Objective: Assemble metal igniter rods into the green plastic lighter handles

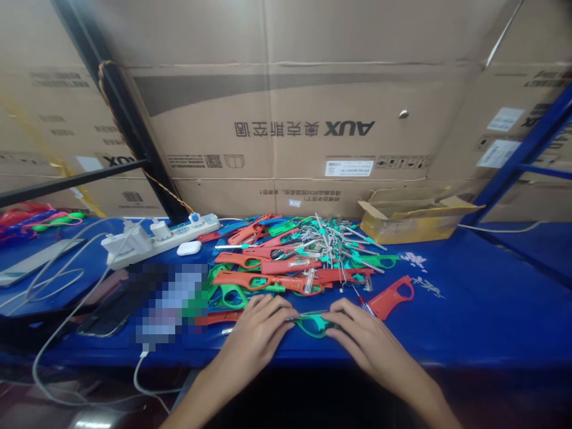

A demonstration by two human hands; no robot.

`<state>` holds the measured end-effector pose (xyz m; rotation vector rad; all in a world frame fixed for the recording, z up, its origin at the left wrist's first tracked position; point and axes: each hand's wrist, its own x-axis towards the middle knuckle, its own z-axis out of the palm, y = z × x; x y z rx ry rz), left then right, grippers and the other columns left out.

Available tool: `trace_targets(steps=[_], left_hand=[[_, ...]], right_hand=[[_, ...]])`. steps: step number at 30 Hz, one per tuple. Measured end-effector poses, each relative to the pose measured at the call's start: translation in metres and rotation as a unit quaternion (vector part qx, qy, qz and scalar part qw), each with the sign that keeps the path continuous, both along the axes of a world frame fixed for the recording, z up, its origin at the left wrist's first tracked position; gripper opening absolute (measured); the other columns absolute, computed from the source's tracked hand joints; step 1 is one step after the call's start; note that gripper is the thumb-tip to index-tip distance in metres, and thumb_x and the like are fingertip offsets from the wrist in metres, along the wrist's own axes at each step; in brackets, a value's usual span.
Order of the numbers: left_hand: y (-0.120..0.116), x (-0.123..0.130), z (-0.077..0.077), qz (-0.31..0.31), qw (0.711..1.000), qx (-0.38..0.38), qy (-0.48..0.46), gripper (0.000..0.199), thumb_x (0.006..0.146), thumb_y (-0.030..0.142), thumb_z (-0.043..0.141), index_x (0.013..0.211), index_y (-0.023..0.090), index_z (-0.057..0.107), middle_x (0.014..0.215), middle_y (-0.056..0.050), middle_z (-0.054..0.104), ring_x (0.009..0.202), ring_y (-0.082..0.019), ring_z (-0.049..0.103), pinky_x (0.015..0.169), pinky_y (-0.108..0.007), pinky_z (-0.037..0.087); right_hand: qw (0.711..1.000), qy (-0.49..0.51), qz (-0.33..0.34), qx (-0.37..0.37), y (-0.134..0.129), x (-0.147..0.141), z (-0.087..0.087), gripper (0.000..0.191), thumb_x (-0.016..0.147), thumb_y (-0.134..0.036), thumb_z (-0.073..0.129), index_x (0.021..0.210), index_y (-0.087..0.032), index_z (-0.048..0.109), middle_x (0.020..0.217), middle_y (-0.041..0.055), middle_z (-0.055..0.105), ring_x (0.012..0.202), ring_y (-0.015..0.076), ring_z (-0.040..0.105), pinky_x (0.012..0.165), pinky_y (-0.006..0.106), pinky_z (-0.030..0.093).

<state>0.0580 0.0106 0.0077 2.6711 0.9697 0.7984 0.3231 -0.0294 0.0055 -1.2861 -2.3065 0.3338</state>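
Near the front edge of the blue table, my left hand [263, 328] and my right hand [360, 330] pinch the two ends of a green lighter casing [313, 326] with a trigger loop. Its ends are hidden under my fingers. Just beyond them lies a pile of orange and red lighter casings [272, 281], mixed with green and blue ones. Metal tubes and wires with teal parts [329, 241] are heaped at the back of the pile. A red casing [392, 298] rests right of my right hand.
An open cardboard box [406, 226] stands at the back right, beside small pink pieces [413, 260]. At the left are a power strip [174, 239], a white earphone case [189, 248], a dark phone [105, 316] and loose cables. Large cartons [286, 95] form the back wall.
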Motion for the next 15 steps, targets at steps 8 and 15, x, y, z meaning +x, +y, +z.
trace_targets(steps=[8, 15], left_hand=[[0.001, -0.001, 0.001, 0.014, 1.000, 0.020, -0.007, 0.012, 0.107, 0.027, 0.053, 0.117, 0.023, 0.059, 0.111, -0.004, 0.071, 0.101, -0.023, 0.065, 0.097, -0.045, 0.044], [0.000, -0.019, 0.010, 0.026, 0.998, 0.031, 0.038, 0.021, 0.105, 0.032, 0.059, 0.124, 0.024, 0.060, 0.123, -0.005, 0.068, 0.113, -0.026, 0.062, 0.100, -0.045, 0.043]], right_hand=[[1.000, 0.006, -0.002, 0.017, 0.001, 0.000, 0.000, 0.023, 0.108, -0.032, 0.047, 0.120, -0.026, 0.066, 0.114, 0.0056, 0.064, 0.099, 0.0199, 0.067, 0.087, 0.035, 0.058], [1.000, 0.012, 0.003, -0.012, 0.000, 0.001, 0.003, 0.021, 0.108, -0.033, 0.048, 0.121, -0.026, 0.063, 0.117, 0.0060, 0.063, 0.102, 0.0202, 0.066, 0.089, 0.037, 0.056]])
